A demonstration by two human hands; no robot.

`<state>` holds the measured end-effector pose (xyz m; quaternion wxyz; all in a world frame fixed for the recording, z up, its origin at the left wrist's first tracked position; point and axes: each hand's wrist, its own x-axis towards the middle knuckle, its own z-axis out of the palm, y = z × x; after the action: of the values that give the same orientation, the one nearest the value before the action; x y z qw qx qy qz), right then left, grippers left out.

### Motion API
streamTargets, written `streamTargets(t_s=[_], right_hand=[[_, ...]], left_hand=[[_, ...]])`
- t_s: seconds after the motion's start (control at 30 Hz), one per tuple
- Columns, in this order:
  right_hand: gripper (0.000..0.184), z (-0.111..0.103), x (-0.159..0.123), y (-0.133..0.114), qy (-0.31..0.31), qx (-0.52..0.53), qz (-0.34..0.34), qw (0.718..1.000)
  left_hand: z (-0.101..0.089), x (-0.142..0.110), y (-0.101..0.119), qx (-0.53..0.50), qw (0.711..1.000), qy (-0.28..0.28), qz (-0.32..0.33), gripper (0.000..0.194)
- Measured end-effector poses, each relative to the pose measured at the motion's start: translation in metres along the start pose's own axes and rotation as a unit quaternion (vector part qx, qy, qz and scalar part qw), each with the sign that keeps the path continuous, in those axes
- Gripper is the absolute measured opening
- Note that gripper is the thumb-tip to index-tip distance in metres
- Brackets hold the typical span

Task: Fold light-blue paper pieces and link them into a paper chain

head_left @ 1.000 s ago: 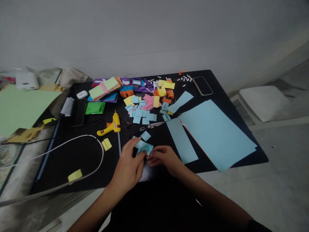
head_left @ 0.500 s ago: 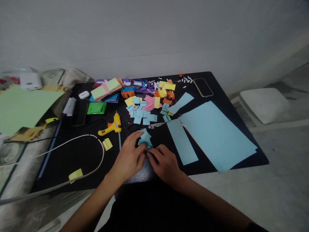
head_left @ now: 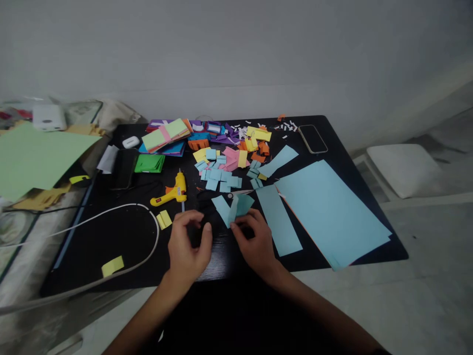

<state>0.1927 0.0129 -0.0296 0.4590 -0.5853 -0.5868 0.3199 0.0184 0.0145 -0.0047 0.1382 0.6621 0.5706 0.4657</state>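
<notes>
Between the thumb and fingers of my right hand [head_left: 254, 241] is a folded piece of light blue paper [head_left: 233, 209], its flaps spread out to both sides. My left hand [head_left: 190, 241] is off the paper, thumb and fingers apart with nothing between them. Just beyond the held paper lie scissors [head_left: 242, 193], partly covered by it. Small folded light blue pieces [head_left: 218, 175] are heaped farther back. To the right of my right hand rests a light blue paper strip [head_left: 280, 222].
A yellow glue gun [head_left: 173, 190] lies left of centre, near a white cable [head_left: 157, 231]. Large light blue sheets [head_left: 332, 212] cover the right side. Behind are a phone [head_left: 313, 139], stacked coloured papers [head_left: 166, 135], a green packet [head_left: 149, 163] and white scraps [head_left: 288, 126].
My left hand has let go of the light blue paper and moved left, its fingers opening. The paper, now unfolded wider, stays in my right hand and is shifted slightly right.
</notes>
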Motion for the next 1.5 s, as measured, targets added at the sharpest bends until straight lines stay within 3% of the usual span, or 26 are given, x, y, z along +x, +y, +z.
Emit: streamTargets(t_s=[0.03, 0.07, 0.13, 0.2, 0.4, 0.73, 0.97, 1.23, 1.5], right_hand=[[0.007, -0.001, 0.001, -0.002, 0.005, 0.009, 0.011, 1.0], [0.007, -0.002, 0.001, -0.003, 0.011, 0.015, 0.017, 1.0], [0.007, -0.002, 0.001, -0.006, 0.014, 0.021, 0.013, 1.0], [0.005, -0.001, -0.001, -0.008, 0.004, 0.025, 0.007, 1.0], [0.006, 0.0, -0.008, -0.009, -0.033, 0.008, 0.0, 0.999], [0.006, -0.003, -0.01, -0.008, -0.015, -0.038, -0.11, 0.993], [0.008, -0.004, -0.01, -0.01, 0.0, -0.033, -0.106, 0.994], [0.009, -0.003, -0.013, -0.005, 0.012, -0.052, -0.163, 0.985], [0.022, -0.009, -0.012, -0.001, -0.026, -0.047, -0.207, 0.977]], left_hand=[[0.001, -0.005, -0.001, -0.011, 0.997, -0.03, -0.065, 0.015], [0.003, -0.01, -0.001, -0.032, 0.988, -0.099, -0.118, 0.011], [0.006, -0.015, -0.001, -0.085, 0.952, -0.219, -0.197, 0.02], [0.01, -0.015, 0.001, -0.141, 0.927, -0.258, -0.235, 0.025], [0.012, -0.005, 0.001, -0.178, 0.922, -0.247, -0.241, 0.028], [0.01, -0.007, -0.006, -0.168, 0.933, -0.244, -0.206, 0.03], [0.01, -0.008, -0.004, -0.251, 0.893, -0.261, -0.266, 0.026], [0.011, -0.006, -0.005, -0.268, 0.889, -0.245, -0.277, 0.028], [0.01, 0.002, -0.001, -0.301, 0.871, -0.255, -0.293, 0.031]])
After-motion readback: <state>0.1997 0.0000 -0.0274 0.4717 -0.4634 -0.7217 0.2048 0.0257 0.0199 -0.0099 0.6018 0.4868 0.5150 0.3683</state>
